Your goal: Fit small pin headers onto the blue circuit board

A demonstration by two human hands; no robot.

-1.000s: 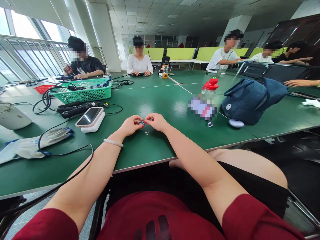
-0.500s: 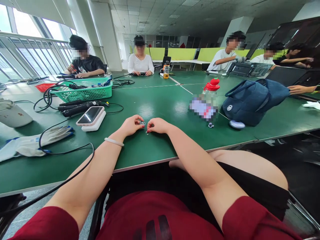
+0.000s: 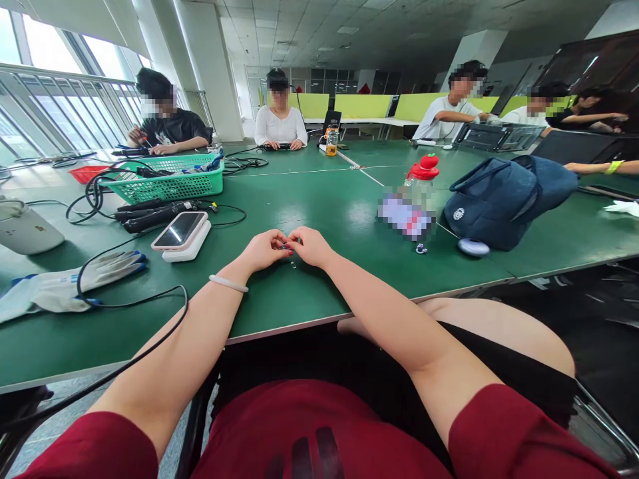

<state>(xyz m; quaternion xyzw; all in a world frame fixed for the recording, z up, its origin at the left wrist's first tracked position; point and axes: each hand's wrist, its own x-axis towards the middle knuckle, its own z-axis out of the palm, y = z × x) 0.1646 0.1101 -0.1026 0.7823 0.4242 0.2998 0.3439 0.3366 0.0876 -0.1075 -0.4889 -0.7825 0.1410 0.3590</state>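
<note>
My left hand (image 3: 263, 251) is closed in a pinch over the green table. Between its fingertips is a small circuit-board-like piece (image 3: 284, 247), mostly covered by my fingers. My right hand (image 3: 309, 247) meets it there, thumb and fingers pinched together at the piece. Whether the right fingertips hold something of their own is hidden. Just below both hands a tiny whitish piece (image 3: 293, 265) lies on the tabletop, touched by neither.
Left of me lie a phone on a white block (image 3: 186, 241), work gloves (image 3: 74, 283), a black cable (image 3: 150, 303) and a green basket (image 3: 172, 179). To the right are a red-capped bottle (image 3: 423, 171) and a blue bag (image 3: 504, 203). Several people sit around the table (image 3: 279, 313).
My right hand has moved up and left from beside the tiny whitish piece to the circuit-board-like piece in my left hand. The tiny piece now lies alone; my left hand stays put.
</note>
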